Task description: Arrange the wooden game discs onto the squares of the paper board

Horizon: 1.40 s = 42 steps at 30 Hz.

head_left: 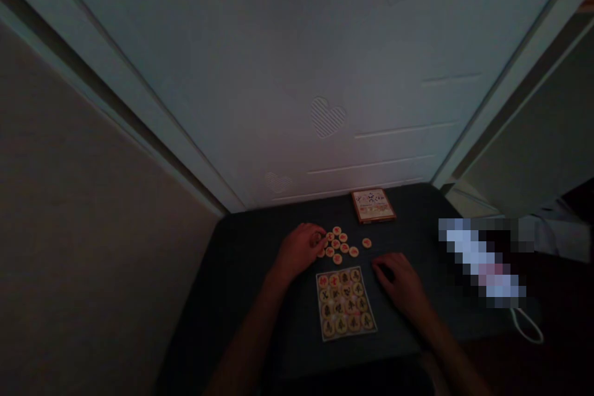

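Note:
Beside a cluster of round Chinese chess pieces (335, 244) with red characters, my left hand (299, 250) is closed, thumb and fingers pinched around one Chinese chess piece (317, 239), which is partly hidden. A square tray (319, 307) lies nearer to me, filled with rows of pieces; two in its far row are red-marked and the others look dark-marked. To the right of the tray, my right hand (400, 278) rests on the table with curled fingers, the thumb meeting them, and no piece visible in it. A single red-marked piece (366, 243) lies just beyond its fingertips.
The dark table (250, 229) stands against a pale panel (232, 74) with heart reliefs. A flat printed box (374, 205) lies at its far edge. On the right are a blurred-out object (480, 263) and a white cord loop (529, 328). The light is dim.

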### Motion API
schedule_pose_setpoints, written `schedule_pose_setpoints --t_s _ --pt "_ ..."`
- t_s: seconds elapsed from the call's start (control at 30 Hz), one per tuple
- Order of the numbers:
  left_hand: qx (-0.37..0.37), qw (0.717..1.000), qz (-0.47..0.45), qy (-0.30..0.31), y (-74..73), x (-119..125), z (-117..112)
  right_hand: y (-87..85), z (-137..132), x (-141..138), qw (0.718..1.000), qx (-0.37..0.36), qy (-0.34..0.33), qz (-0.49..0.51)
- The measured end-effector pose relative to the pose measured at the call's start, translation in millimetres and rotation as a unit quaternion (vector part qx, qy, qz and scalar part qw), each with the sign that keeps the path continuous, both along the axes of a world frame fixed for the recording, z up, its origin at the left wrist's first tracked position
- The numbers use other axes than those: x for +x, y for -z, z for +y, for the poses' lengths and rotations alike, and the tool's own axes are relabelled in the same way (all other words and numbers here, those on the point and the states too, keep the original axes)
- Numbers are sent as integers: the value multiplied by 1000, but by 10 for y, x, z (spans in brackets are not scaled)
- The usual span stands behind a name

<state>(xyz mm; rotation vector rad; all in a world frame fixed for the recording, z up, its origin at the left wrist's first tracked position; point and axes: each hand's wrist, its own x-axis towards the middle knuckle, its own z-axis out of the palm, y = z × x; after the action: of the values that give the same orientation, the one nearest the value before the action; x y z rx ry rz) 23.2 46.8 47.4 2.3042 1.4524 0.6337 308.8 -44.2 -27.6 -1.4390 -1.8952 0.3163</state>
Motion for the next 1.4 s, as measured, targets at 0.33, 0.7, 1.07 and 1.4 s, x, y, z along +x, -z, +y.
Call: schedule_pose_setpoints --t_s 0.33,0.7,1.07,1.4 --pt "-9 996 84 -2 61 278 129 -59 -18 -18 1000 -11 0 11" --pt "-2 997 80 -20 -58 292 94 -63 -20 -21 1000 -8 6 17" --pt "-31 994 -78 75 -320 -8 -602 -83 -22 -23 1000 -11 6 17" --pt "-122 986 -106 53 -46 -208 -1081 -59 -16 -27 1000 1 9 16"
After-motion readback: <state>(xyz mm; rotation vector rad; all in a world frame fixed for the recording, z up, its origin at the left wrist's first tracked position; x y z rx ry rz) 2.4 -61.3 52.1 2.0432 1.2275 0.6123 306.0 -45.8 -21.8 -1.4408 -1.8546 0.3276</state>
